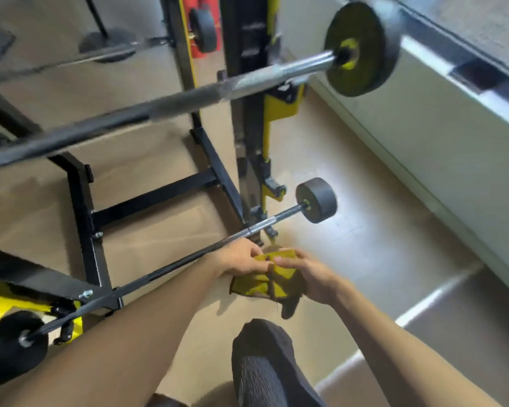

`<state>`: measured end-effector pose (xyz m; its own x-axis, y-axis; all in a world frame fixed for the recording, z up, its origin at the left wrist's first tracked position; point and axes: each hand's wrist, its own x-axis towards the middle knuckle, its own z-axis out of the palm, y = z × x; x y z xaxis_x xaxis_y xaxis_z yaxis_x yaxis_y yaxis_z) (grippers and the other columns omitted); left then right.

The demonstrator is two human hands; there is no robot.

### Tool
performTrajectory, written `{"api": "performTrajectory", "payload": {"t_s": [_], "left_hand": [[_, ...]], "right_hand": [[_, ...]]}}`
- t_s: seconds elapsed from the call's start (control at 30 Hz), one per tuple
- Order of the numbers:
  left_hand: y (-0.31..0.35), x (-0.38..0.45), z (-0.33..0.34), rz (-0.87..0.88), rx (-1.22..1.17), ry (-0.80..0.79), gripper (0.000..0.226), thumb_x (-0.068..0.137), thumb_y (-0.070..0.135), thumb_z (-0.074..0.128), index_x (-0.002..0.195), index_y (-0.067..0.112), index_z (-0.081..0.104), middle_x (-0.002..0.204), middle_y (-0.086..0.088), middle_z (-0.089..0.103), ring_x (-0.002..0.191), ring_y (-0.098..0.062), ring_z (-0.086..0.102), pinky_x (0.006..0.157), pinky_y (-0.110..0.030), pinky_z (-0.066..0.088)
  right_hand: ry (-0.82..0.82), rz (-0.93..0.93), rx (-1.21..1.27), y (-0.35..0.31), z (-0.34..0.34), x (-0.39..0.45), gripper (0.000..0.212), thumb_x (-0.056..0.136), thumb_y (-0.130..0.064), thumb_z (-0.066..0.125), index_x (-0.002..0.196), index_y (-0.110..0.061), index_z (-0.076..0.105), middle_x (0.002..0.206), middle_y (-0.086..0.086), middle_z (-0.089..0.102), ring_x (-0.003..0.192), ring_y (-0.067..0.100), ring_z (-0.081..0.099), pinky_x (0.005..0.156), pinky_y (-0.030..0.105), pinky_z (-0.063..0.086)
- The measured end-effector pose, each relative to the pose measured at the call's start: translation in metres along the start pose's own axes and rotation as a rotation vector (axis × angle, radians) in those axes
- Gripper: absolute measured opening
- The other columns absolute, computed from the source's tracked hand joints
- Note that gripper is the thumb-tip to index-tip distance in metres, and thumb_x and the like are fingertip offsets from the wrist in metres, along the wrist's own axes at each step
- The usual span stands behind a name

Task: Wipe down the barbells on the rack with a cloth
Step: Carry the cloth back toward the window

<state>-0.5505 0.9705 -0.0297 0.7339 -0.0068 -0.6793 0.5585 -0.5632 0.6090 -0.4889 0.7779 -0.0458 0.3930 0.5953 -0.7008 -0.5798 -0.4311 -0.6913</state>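
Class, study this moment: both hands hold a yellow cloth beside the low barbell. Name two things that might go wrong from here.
1. The upper barbell crosses above the low barbell; leaning in to wipe may bump the head against it.
2. The cloth hangs bunched between the left hand and right hand; a loose end might snag on the rack hooks.

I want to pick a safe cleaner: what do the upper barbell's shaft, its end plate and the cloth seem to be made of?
Upper barbell shaft: looks like bare or chromed steel, bright and shiny with a cross-hatched grip band.
End plate: probably rubber or a plastic coating, matte black, with no shine.
Cloth: soft woven fabric, yellow, crumpled where the left hand and right hand grip it.
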Motion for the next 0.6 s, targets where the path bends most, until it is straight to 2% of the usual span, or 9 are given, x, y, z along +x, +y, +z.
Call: {"api": "performTrajectory", "payload": {"t_s": [0.07,0.17,0.23,0.27,0.37,0.43,0.5,0.57,0.6], "left_hand": [[0.04,-0.022,0.0,0.022,-0.081,-0.037,0.053,0.074,0.061,0.076,0.096,0.012,0.071,0.093,-0.007,0.071,0.092,-0.021,0.069,0.082,-0.036,0.057],[0.096,-0.051,0.006,0.043,-0.244,-0.17,0.044,0.072,0.05,0.082,0.09,0.012,0.067,0.087,-0.005,0.069,0.084,-0.018,0.067,0.078,-0.035,0.055],[0.134,-0.065,0.012,0.068,-0.338,-0.211,0.041,0.07,0.046,0.085,0.086,0.013,0.066,0.083,-0.006,0.069,0.079,-0.018,0.067,0.074,-0.034,0.054],[0.152,-0.071,0.016,0.083,-0.39,-0.201,0.037,0.071,0.04,0.086,0.086,0.013,0.066,0.082,-0.006,0.07,0.077,-0.017,0.066,0.072,-0.032,0.055],[0.204,-0.085,0.025,0.099,-0.475,-0.174,0.028,0.077,0.021,0.084,0.092,0.007,0.066,0.083,-0.006,0.072,0.076,-0.016,0.067,0.067,-0.027,0.054],[0.23,-0.089,0.03,0.088,-0.442,-0.219,0.035,0.076,0.023,0.085,0.1,0.004,0.069,0.089,-0.009,0.074,0.079,-0.017,0.068,0.07,-0.029,0.057],[0.252,-0.087,0.039,0.082,-0.338,-0.312,0.037,0.077,0.026,0.085,0.103,0.004,0.072,0.093,-0.009,0.075,0.081,-0.016,0.069,0.074,-0.029,0.058],[0.27,-0.08,0.047,0.067,-0.207,-0.385,0.032,0.078,0.028,0.083,0.097,0.003,0.074,0.087,-0.006,0.075,0.078,-0.014,0.068,0.071,-0.027,0.056],[0.281,-0.074,0.051,0.058,-0.151,-0.403,0.03,0.078,0.029,0.083,0.092,0.004,0.074,0.083,-0.004,0.073,0.076,-0.013,0.067,0.07,-0.027,0.055]], "right_hand": [[-0.006,-0.033,-0.128,-0.015,-0.014,-0.046,0.081,0.064,-0.038,0.091,0.132,-0.029,0.047,0.127,0.004,0.059,0.117,0.025,0.06,0.094,0.04,0.055],[0.032,-0.074,-0.352,-0.034,-0.034,-0.109,0.109,0.051,-0.042,0.097,0.138,-0.039,0.032,0.129,-0.008,0.051,0.117,0.013,0.055,0.095,0.031,0.053],[0.148,-0.116,-0.364,-0.046,-0.05,-0.146,0.116,0.045,-0.043,0.098,0.14,-0.04,0.031,0.126,-0.007,0.054,0.113,0.012,0.058,0.092,0.03,0.055],[0.21,-0.133,-0.278,-0.049,-0.059,-0.164,0.113,0.047,-0.036,0.099,0.139,-0.038,0.034,0.123,-0.004,0.057,0.109,0.014,0.062,0.087,0.03,0.056],[0.355,-0.184,0.04,-0.054,-0.086,-0.226,0.078,0.064,-0.009,0.085,0.131,-0.03,0.051,0.115,0.008,0.066,0.096,0.029,0.068,0.071,0.035,0.058],[0.45,-0.187,0.297,-0.053,-0.102,-0.258,0.052,0.071,-0.003,0.068,0.121,-0.018,0.062,0.097,0.012,0.069,0.077,0.028,0.067,0.061,0.037,0.056],[0.581,-0.139,0.55,-0.049,-0.116,-0.279,0.022,0.081,-0.001,0.058,0.099,-0.01,0.067,0.078,0.01,0.062,0.062,0.021,0.058,0.052,0.029,0.049],[0.725,-0.08,0.648,-0.042,-0.135,-0.294,0.016,0.089,-0.002,0.056,0.085,-0.011,0.068,0.073,0.007,0.06,0.062,0.017,0.055,0.054,0.025,0.043],[0.764,-0.066,0.649,-0.04,-0.145,-0.299,0.015,0.09,-0.003,0.057,0.086,-0.011,0.07,0.074,0.005,0.063,0.063,0.015,0.057,0.055,0.025,0.044]]}}
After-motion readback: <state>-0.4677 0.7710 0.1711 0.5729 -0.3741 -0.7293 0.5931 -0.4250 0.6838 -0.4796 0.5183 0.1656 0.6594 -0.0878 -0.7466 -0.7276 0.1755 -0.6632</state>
